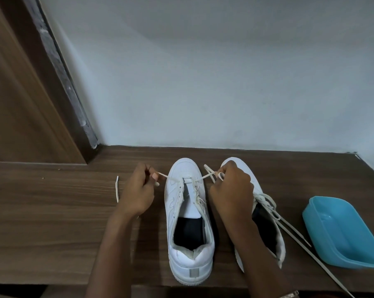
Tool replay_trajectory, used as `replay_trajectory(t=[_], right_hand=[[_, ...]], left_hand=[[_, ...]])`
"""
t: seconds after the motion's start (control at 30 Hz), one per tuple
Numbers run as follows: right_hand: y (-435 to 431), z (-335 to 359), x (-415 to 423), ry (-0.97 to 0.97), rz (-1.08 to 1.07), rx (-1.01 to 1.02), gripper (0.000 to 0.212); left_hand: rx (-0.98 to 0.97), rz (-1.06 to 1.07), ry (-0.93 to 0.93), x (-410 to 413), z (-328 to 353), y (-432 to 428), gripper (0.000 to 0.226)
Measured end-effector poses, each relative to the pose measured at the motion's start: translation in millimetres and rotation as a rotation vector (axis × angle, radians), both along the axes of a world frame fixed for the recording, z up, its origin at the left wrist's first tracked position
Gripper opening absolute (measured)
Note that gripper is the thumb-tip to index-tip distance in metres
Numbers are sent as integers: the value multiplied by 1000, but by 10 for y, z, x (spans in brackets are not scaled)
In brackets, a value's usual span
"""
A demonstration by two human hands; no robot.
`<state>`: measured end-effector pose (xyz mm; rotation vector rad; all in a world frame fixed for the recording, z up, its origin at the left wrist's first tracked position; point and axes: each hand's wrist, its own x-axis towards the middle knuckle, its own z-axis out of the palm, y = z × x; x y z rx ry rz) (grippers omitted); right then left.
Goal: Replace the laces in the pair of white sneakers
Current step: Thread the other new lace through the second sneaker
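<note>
Early going — the middle sneaker point(189, 211) on the table point(52, 211) has its lace point(166, 176) through only the lowest eyelets. The left hand point(138, 190) and right hand point(231, 190) each pinch 1 end; the other sneaker point(258, 186) seems not yet redone.

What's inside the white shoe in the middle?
Inside the white low-top sneaker, only a dark lining shows through the heel opening. The white tongue covers the front, so whatever lies toward the toe cannot be seen.

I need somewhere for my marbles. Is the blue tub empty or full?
Empty. The tub shows its bare blue bottom, with nothing lying in it.
</note>
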<state>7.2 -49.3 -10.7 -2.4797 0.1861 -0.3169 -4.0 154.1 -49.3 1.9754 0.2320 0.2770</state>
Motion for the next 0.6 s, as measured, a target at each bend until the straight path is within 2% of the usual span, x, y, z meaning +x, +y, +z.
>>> replay_trajectory(t=[0.13,0.2,0.4,0.5,0.6], right_hand=[[-10,1,25,11,-7,91,2],[-42,-3,48,19,21,119,6],[-79,0,49,94,157,63,8],[-111,75,50,37,142,247,10],[-147,185,59,65,148,420,33]], left_hand=[[-293,-91,26,-9,79,-71,21],[-400,-134,23,-12,129,-100,23],[-565,-82,4,-28,214,-151,22],[-511,-14,-18,-3,202,-120,14],[-226,55,-86,19,173,-97,11]])
